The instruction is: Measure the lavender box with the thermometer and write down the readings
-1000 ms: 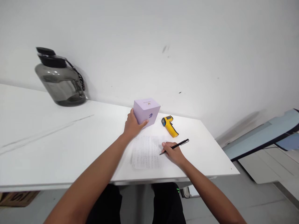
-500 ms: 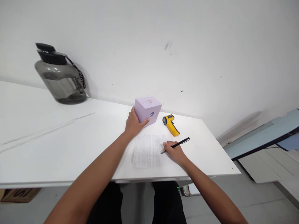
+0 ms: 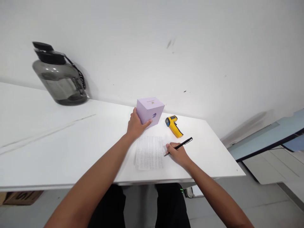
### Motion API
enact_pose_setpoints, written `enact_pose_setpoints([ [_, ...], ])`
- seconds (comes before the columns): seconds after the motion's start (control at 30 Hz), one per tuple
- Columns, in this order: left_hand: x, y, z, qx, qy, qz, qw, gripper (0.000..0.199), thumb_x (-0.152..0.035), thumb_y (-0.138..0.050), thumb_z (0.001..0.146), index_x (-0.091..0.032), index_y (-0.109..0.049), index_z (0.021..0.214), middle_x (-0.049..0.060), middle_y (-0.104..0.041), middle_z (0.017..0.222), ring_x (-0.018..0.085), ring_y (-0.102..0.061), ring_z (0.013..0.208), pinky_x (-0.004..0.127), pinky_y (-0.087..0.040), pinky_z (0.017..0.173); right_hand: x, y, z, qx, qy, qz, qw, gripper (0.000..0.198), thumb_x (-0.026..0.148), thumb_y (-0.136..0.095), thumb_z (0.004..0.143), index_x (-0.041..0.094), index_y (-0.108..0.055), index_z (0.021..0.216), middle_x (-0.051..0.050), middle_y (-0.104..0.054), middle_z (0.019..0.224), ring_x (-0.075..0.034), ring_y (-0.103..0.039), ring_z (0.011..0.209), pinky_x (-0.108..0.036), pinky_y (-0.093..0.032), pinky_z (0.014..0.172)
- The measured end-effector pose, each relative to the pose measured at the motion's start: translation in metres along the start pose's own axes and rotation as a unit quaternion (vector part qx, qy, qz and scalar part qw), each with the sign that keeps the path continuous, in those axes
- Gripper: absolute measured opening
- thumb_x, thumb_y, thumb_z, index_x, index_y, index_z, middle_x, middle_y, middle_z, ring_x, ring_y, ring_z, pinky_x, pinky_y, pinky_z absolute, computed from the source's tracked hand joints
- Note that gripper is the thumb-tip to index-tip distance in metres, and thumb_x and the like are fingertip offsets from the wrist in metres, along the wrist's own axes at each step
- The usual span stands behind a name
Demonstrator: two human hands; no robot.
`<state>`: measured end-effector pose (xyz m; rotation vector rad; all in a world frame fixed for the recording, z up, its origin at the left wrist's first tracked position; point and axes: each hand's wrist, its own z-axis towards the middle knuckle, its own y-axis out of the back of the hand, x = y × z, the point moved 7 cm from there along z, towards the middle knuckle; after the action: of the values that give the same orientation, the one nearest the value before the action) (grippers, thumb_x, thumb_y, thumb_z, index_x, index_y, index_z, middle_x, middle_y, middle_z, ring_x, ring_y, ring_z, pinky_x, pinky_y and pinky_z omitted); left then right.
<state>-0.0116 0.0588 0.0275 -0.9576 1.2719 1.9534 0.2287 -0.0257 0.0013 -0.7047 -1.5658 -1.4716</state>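
Observation:
A lilac cardboard box (image 3: pixel 152 109) stands on the white table near the wall. My left hand (image 3: pixel 137 124) grips its lower front corner, thumb on the front face and fingers around the left side. In my right hand (image 3: pixel 176 152) is a black pen (image 3: pixel 184 143), held slantwise in a writing grip. The pen's tip is at the right edge of a sheet of paper (image 3: pixel 149 155) covered with faint rows of marks. Just right of the box lies a yellow and black infrared thermometer (image 3: pixel 175 126), untouched by either hand.
A large grey see-through water jug (image 3: pixel 61 82) with a black lid stands at the back left against the wall. The white table (image 3: pixel 59 148) ends at the right, beyond my right hand. Below its left front edge sits a cardboard carton (image 3: pixel 23 198).
The camera view has shifted very slightly. My left hand stays on the box, and the pen in my right hand has barely moved at the paper's right edge.

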Motion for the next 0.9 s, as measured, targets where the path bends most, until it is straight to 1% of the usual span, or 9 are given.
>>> enact_pose_setpoints([
  [0.23, -0.0009, 0.0002, -0.0002, 0.004, 0.004, 0.003, 1.000, 0.113, -0.061, -0.070, 0.069, -0.018, -0.011, 0.155, 0.023, -0.036, 0.152, 0.042, -0.040, 0.140, 0.059, -0.037, 0.111, 0.0001, 0.0013, -0.0004, -0.012, 0.002, 0.007, 1.000, 0.041, 0.045, -0.055, 0.086, 0.020, -0.065, 0.055, 0.001, -0.052, 0.051, -0.014, -0.048, 0.054, -0.027, -0.038, 0.057],
  [0.4, 0.0007, -0.0008, 0.0006, 0.005, 0.001, 0.012, 1.000, 0.114, -0.064, -0.069, 0.070, -0.018, -0.011, 0.155, 0.023, -0.035, 0.152, 0.042, -0.041, 0.139, 0.059, -0.038, 0.111, 0.0011, 0.0023, -0.0008, -0.016, 0.008, 0.000, 1.000, 0.041, 0.046, -0.056, 0.086, 0.020, -0.064, 0.055, -0.001, -0.056, 0.054, -0.015, -0.051, 0.058, -0.028, -0.040, 0.059],
  [0.53, 0.0019, -0.0013, 0.0011, 0.002, -0.005, 0.013, 1.000, 0.113, -0.064, -0.070, 0.069, -0.019, -0.010, 0.155, 0.023, -0.036, 0.151, 0.043, -0.042, 0.138, 0.060, -0.039, 0.109, 0.0013, 0.0012, -0.0005, -0.006, 0.006, -0.003, 1.000, 0.041, 0.045, -0.055, 0.086, 0.020, -0.063, 0.054, -0.001, -0.059, 0.056, -0.016, -0.053, 0.060, -0.028, -0.041, 0.061],
  [0.67, 0.0023, -0.0016, 0.0015, 0.002, -0.006, 0.015, 1.000, 0.114, -0.064, -0.069, 0.070, -0.018, -0.011, 0.155, 0.023, -0.037, 0.151, 0.042, -0.042, 0.138, 0.059, -0.039, 0.110, 0.0020, 0.0020, -0.0012, -0.010, 0.002, -0.004, 1.000, 0.041, 0.045, -0.054, 0.087, 0.020, -0.064, 0.055, -0.001, -0.058, 0.055, -0.016, -0.053, 0.060, -0.028, -0.041, 0.061],
  [0.9, 0.0020, -0.0016, 0.0016, 0.003, -0.007, 0.023, 1.000, 0.111, -0.064, -0.069, 0.071, -0.020, -0.010, 0.155, 0.022, -0.037, 0.150, 0.042, -0.043, 0.138, 0.059, -0.040, 0.108, 0.0031, 0.0035, -0.0021, -0.020, 0.012, -0.002, 1.000, 0.042, 0.046, -0.054, 0.086, 0.020, -0.062, 0.054, -0.001, -0.057, 0.055, -0.016, -0.053, 0.060, -0.028, -0.041, 0.061],
])
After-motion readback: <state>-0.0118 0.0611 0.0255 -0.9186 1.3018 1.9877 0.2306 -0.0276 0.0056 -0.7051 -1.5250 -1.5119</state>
